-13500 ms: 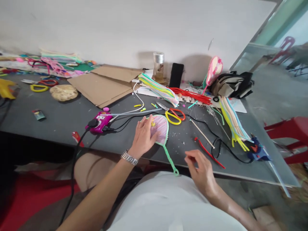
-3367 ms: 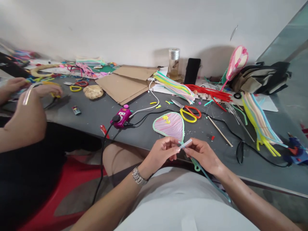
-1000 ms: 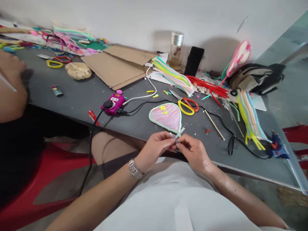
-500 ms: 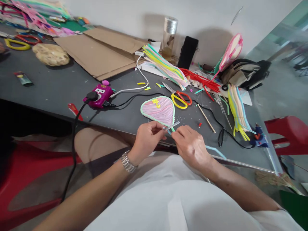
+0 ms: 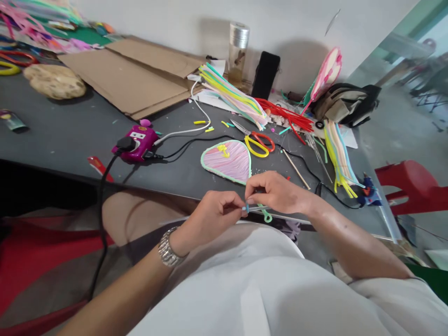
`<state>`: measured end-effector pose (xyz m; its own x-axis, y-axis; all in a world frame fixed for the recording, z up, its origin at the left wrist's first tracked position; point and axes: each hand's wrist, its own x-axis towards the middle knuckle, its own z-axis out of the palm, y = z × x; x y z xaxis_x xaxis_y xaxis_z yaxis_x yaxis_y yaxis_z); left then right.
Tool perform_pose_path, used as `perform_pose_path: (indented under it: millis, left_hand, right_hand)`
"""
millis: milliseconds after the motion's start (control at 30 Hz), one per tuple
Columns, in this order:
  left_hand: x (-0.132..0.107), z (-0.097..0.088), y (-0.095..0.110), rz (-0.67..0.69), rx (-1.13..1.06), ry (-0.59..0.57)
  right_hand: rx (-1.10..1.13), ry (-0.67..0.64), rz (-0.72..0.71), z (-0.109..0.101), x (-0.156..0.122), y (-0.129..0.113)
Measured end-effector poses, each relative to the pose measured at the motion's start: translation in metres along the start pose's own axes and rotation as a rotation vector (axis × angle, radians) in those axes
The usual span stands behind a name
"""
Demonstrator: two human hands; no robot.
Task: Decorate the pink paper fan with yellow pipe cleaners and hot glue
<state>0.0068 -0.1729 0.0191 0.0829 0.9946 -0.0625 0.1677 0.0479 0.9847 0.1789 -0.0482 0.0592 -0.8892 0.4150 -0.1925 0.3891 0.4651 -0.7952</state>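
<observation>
A short blue pipe cleaner (image 5: pixel 247 207) is bent around a thin pale stick (image 5: pixel 258 208) just over the table's front edge. My left hand (image 5: pixel 220 212) is closed, thumb and forefinger pinching near the stick's end by the blue coil. From above, my right hand (image 5: pixel 276 191) pinches the same blue piece, its other fingers curled. Behind my hands lies a pink and lilac panel (image 5: pixel 227 161) edged in mint green, with a small yellow shape on it. A green stem ending in a loop (image 5: pixel 267 217) shows below my right hand.
Orange-and-yellow scissors (image 5: pixel 257 142) lie beyond the panel. A purple power adapter (image 5: pixel 140 142) with cables sits left. Bundles of pipe cleaners (image 5: pixel 233 95), cardboard (image 5: pixel 136 77), a bottle (image 5: pixel 238 53) and a glue gun (image 5: pixel 371 191) are also on the grey table.
My right hand has turned and risen over the blue pipe cleaner. My left hand has moved slightly lower. The view has shifted a little to the right.
</observation>
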Motion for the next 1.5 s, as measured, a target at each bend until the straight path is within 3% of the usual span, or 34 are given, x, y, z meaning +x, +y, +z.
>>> perform_pose_path:
  millis: [233, 400, 700, 933, 1000, 1133, 1267, 1400, 1500]
  left_hand:
    - [-0.012, -0.003, 0.013, 0.053, -0.014, 0.122]
    - [-0.021, -0.009, 0.018, 0.12, 0.08, 0.145]
    - [-0.022, -0.007, 0.018, 0.195, 0.084, 0.221]
    - [-0.02, -0.004, 0.015, 0.216, 0.014, 0.28]
    - [-0.019, -0.005, 0.014, 0.198, -0.009, 0.314]
    - [-0.018, -0.008, 0.011, 0.175, -0.025, 0.374]
    - [-0.017, -0.009, 0.01, 0.137, 0.011, 0.408]
    - [-0.018, -0.009, 0.01, 0.144, 0.141, 0.443]
    - [-0.019, -0.01, 0.012, 0.153, 0.248, 0.437]
  right_hand:
    - [0.506, -0.115, 0.193, 0.003, 0.007, 0.006]
    - [0.747, -0.103, 0.273, 0.015, 0.005, 0.0]
    - [0.834, 0.009, 0.26, 0.025, 0.004, -0.002]
    - [1.015, -0.107, 0.273, 0.035, 0.008, 0.005]
    - [1.02, -0.054, 0.241, 0.043, 0.008, 0.004]
    - [0.814, 0.229, 0.099, 0.062, -0.001, -0.005]
    - [0.233, 0.501, -0.049, 0.07, -0.019, -0.014]
    - [-0.322, 0.566, -0.222, 0.067, -0.03, -0.02]
    - [-0.572, 0.559, -0.282, 0.058, -0.032, -0.026]
